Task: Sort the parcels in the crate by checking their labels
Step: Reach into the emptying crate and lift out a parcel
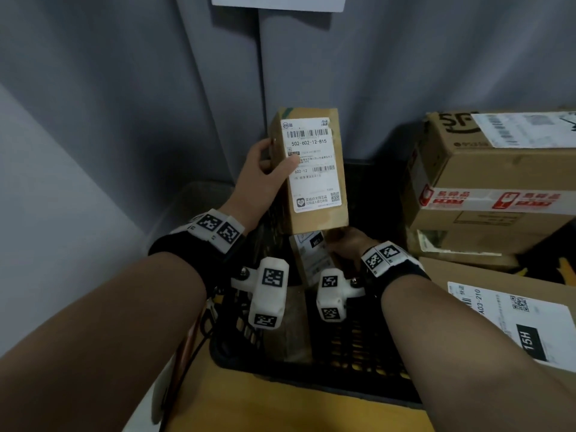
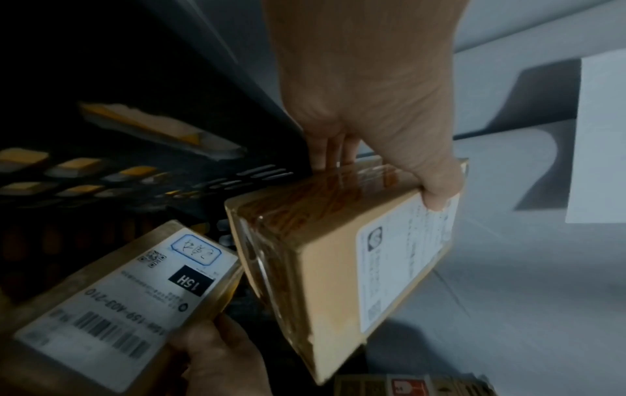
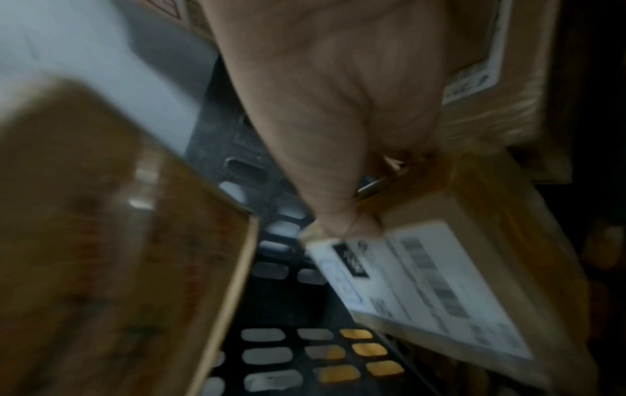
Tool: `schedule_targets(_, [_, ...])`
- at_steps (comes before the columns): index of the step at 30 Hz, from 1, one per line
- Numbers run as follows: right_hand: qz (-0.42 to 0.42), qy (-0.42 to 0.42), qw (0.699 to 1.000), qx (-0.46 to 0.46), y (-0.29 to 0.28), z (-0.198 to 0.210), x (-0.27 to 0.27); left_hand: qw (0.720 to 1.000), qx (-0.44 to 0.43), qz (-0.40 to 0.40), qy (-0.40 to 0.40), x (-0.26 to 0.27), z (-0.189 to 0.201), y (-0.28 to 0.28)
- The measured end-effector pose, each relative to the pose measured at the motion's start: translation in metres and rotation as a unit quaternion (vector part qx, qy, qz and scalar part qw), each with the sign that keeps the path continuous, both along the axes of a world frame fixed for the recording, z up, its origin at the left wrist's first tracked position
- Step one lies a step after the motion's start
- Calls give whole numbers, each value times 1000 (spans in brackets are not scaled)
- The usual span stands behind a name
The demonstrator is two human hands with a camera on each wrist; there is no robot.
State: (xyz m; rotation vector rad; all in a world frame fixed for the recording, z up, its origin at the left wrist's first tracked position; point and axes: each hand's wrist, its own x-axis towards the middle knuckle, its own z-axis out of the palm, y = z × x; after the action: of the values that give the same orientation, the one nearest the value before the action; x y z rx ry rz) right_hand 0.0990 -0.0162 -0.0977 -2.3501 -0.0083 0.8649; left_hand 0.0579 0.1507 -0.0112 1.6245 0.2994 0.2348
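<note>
My left hand (image 1: 265, 169) grips a tall cardboard parcel (image 1: 314, 213) upright above the black slotted crate (image 1: 311, 378). Its white label, facing me, reads 502-602-12-815. In the left wrist view the thumb of the left hand (image 2: 389, 139) lies on the label and the fingers wrap the far side of this parcel (image 2: 321, 268). Lower down, my right hand (image 1: 346, 244) grips a second labelled parcel (image 1: 311, 257) inside the crate, partly hidden under the first. The right wrist view shows the right hand (image 3: 321, 107) holding the corner of this parcel (image 3: 423, 281).
A stack of larger cardboard boxes (image 1: 486, 169), one with red tape, stands right of the crate. Another box (image 1: 511, 307) with a 15H label lies at the near right. Grey wall panels (image 1: 124, 88) rise close behind. The crate sits on a yellow surface (image 1: 280, 410).
</note>
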Motion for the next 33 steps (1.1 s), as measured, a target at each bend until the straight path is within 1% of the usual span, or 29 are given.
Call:
schedule_targets(2, [-14,-27,999,-12,-4,0,4,1000,5,-6,11,2,-2,-3])
schedule_targets(4, [-26,-30,999,-8,-7,2,6,1000,-7,-8,25,2,-3,-5])
schedule_targets(5, [-16,-29,999,-18,-8,3,7,999,-15,-7,30,2,-3,-6])
schedule_targets(7, [-38,-19,998,-42,-12,0,7,999,-26,-6,36,1,-3,-8])
schedule_targets(8, [-31,-26,997,-61,-11,1,4,999,-33,-4,38,1,-3,-8])
schedule_targets(10, [15,-44,994,-103,-11,-12,-1,998,-41,2,44,1,-3,-8])
schedule_targets(11, [13,-44,994,-104,-9,-20,-1,998,-39,3,48,1,-3,-9])
schedule_targets(13, [-7,-42,996,-77,-9,-27,-2,998,-21,-3,60,0,-3,-10])
schedule_targets(14, [-28,-29,998,-58,-9,-28,-3,998,-12,-6,67,0,-3,-11])
schedule_targets(15, [-68,-17,997,-22,-10,-25,-1,997,-8,-9,73,0,-3,-11])
schedule_targets(17, [-162,-20,983,79,-13,-23,6,997,-7,-9,80,-1,-2,-11])
schedule_targets(19, [-248,-31,952,175,-15,-11,12,996,-6,-11,84,-2,1,-11])
schedule_targets(21, [-301,-41,913,271,-17,9,11,996,-4,-15,89,-1,4,-11])
schedule_targets(22, [-317,-21,890,328,-19,18,8,995,-4,-17,94,-1,5,-12])
schedule_targets(23, [-317,12,873,371,-22,27,7,994,-4,-21,103,-1,5,-13])
schedule_targets(24, [-299,46,862,406,-26,35,4,993,-2,-29,115,-1,4,-14])
schedule_targets(26, [-234,76,868,430,-31,48,-1,987,4,-54,148,-1,1,-21])
schedule_targets(27, [-197,76,876,433,-33,50,-3,984,6,-70,162,-1,-1,-25])
schedule_targets(28, [-177,70,881,434,-35,52,-4,981,6,-84,173,-2,-2,-30])
schedule_targets(29, [-175,56,887,423,-37,51,-4,978,11,-95,183,-2,-3,-34])
schedule_targets(31, [-177,24,912,369,-42,48,-5,972,31,-111,204,-3,-4,-39])
schedule_targets(33, [-151,35,936,316,-45,44,-7,964,73,-120,225,-4,-5,-38])
